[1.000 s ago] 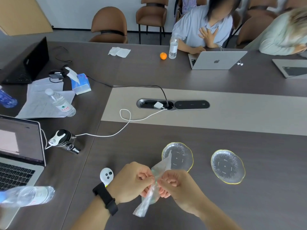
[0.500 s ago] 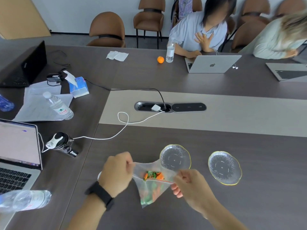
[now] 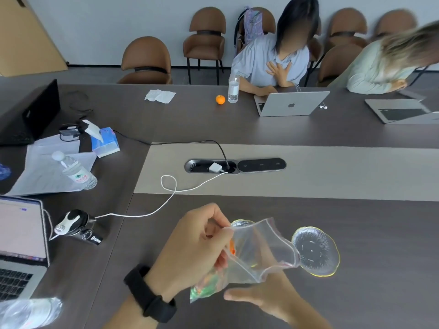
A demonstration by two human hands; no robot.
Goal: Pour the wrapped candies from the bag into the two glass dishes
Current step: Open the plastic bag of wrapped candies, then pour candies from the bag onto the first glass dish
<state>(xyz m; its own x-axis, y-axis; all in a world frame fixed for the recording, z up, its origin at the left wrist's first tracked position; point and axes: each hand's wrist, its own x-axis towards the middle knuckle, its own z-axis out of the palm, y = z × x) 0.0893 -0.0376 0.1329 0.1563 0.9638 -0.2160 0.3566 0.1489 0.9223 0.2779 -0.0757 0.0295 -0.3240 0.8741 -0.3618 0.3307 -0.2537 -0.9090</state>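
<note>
Now left hand (image 3: 192, 248) pinches open bag (image 3: 259, 250); right hand (image 3: 268, 295) grips it underneath.

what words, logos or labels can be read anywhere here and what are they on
Apple logo, no words: on the lid of the silver laptop across the table.
White lettering on the small black device by the white cable: too blurred to read.
Red and green label on the water bottle lying on the papers: too small to read.
Blue tissue pack: print not legible.
The candy bag shows no readable text.
</note>
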